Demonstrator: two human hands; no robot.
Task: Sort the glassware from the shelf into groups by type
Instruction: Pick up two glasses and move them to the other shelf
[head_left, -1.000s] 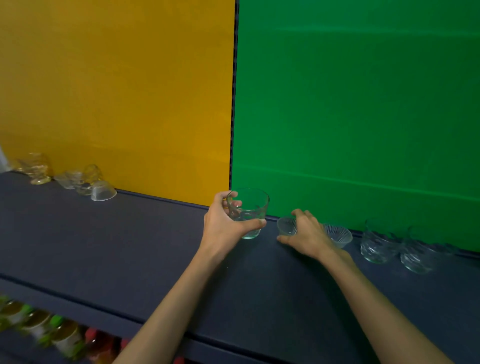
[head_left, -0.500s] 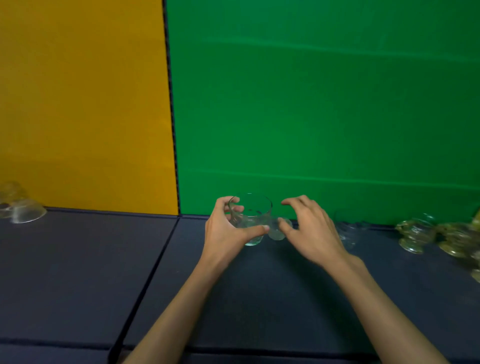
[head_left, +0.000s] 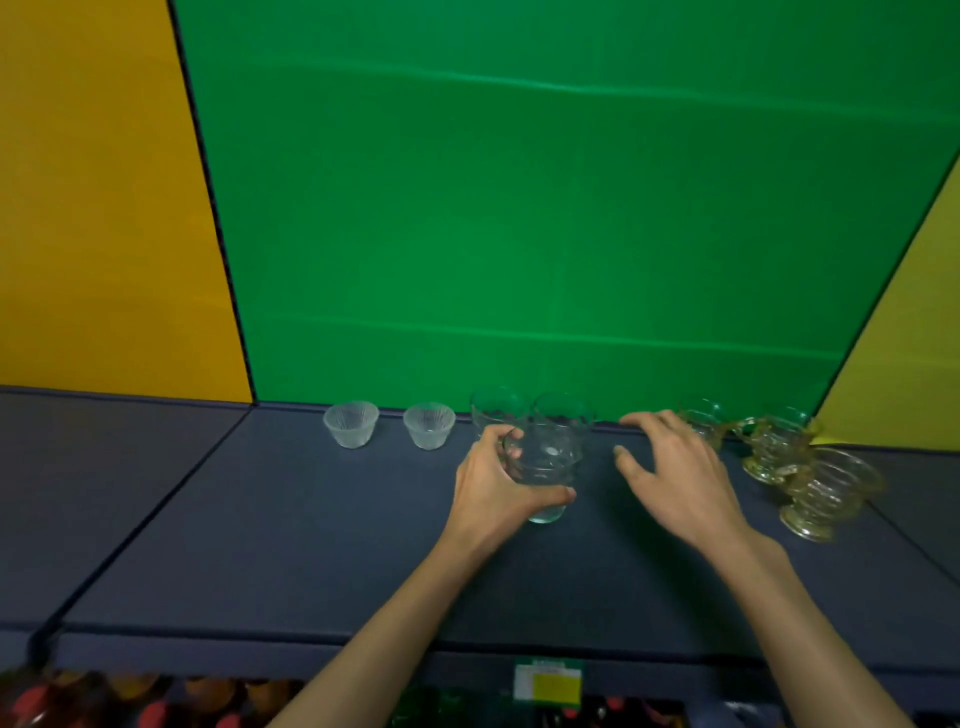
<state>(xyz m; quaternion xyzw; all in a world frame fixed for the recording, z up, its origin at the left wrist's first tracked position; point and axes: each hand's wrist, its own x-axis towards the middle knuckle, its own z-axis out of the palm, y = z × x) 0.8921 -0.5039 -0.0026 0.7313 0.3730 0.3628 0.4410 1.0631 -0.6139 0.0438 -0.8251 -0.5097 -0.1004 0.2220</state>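
Note:
My left hand is shut on a clear glass tumbler, held just above the dark shelf. Behind it, two more clear tumblers stand against the green back wall. To their left sit two small frosted ribbed cups. My right hand hovers open to the right of the held tumbler, fingers spread, holding nothing. Several amber footed glass cups stand at the right.
The shelf's front edge runs across the bottom, with a yellow-green price label on it. Bottles with red and green caps fill the shelf below. Orange and yellow wall panels flank the green one.
The view has swung right along the shelf. My left hand carried the tumbler to the two tumblers at the back. My right hand let go of the small ribbed bowl and is spread open.

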